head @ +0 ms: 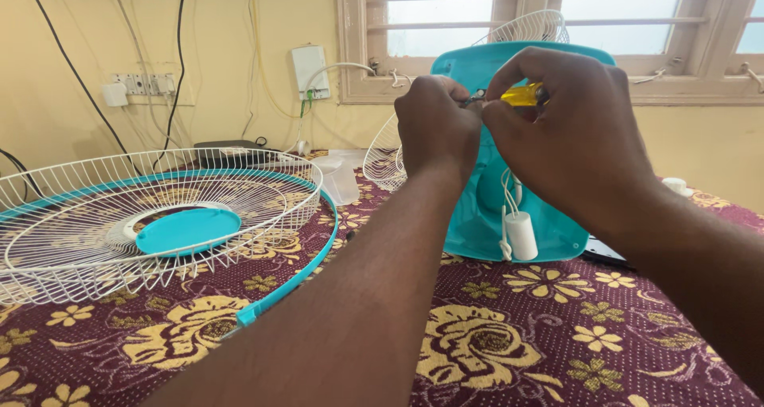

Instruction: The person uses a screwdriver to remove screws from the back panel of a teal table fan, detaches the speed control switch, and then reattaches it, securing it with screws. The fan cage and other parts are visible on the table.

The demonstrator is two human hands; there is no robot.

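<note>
Your hands meet in front of the teal fan housing (485, 216), raised above the tabletop (493, 335) near the top edge of that housing. Starting at the left, the white wire fan guard (151, 216) with its teal centre cap (188, 229) lies flat on the maroon floral cloth, a teal rim band (294, 284) curving along its near side. Moving rightward, a clear plastic piece (338, 180) sits just behind the guard. Your left hand (436, 128) comes next, fingers curled in and pinching something small at the screwdriver's tip; what it holds is too hidden to tell. Your right hand (569, 136) is closed around the yellow-handled screwdriver (521, 95), whose long axis runs roughly level, the metal tip pointing left toward your left hand and the handle disappearing into your right palm. Below your hands, a white cylindrical capacitor (522, 236) hangs on thin wires against the upright housing. Behind it, a second wire guard (529, 27) rises by the window.
</note>
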